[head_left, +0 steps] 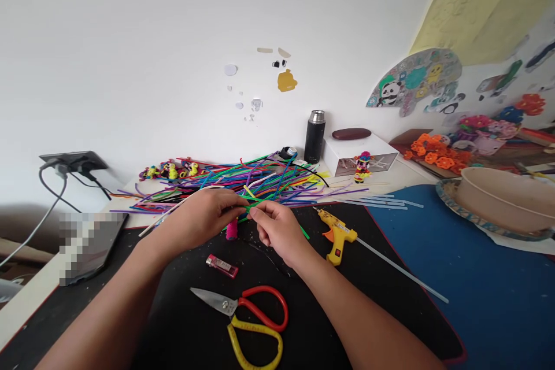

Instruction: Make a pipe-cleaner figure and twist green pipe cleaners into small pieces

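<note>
My left hand (211,211) and my right hand (277,228) meet above the black mat, their fingertips pinching a green pipe cleaner (252,204). One green end sticks out below my right hand. Just under my left fingertips stands a small pink piece (232,229), partly hidden by them. Nearer to me lies a red lighter (222,266). Scissors (243,318) with one red and one yellow handle rest on the mat in front of it. A yellow glue gun (337,236) with a long glue stick in it lies right of my right hand.
A heap of coloured pipe cleaners (277,179) spreads behind my hands. At the back stand a black thermos (314,137) and a white box (373,153) with a small figure (363,167) before it. A tablet (97,245) lies left; a beige basin (507,193) stands right.
</note>
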{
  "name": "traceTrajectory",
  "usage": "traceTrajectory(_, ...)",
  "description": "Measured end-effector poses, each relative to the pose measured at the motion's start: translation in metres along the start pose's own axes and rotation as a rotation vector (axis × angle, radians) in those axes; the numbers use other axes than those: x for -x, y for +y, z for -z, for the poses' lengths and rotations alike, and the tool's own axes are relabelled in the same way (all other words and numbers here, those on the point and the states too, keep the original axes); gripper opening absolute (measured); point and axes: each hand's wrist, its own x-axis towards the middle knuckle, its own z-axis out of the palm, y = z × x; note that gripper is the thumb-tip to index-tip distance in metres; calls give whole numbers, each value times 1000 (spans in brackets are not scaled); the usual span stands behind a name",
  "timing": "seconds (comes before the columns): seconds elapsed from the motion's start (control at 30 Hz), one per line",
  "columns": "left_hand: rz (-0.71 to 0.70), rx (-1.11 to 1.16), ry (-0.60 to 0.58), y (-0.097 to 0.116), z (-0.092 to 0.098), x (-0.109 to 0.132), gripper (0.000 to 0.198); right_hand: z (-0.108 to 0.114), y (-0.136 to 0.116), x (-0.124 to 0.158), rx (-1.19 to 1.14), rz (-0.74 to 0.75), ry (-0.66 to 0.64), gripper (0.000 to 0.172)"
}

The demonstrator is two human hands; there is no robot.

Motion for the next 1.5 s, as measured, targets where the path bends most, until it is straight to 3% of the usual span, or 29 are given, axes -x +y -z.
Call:
traceTrajectory(0.23, -29, -134, -21, -1, -3, -2, 32, -1, 1, 0, -7, -21, -3, 33)
traceTrajectory(0.43, -16, -111, 20, 0, -2, -2, 31, 0, -3, 1, -34, -66, -17, 32)
traceTrajectory(0.8, 186, -150, 35, 15, -4, -4, 31, 0, 1, 1, 19, -119, -62, 30)
traceTrajectory(1.03, 270, -303, 37, 25, -22, -8, 19, -3, 11, -1, 30, -116, -58, 31)
traceTrajectory(1.17, 254, -491, 83, 29, -39, -10, 25, -2, 9, -3, 6, -148, -6, 35)
traceTrajectory(1.5, 366, -441, 56, 32, -43, -12, 27, -2, 3, -2, -16, -155, 0, 35)
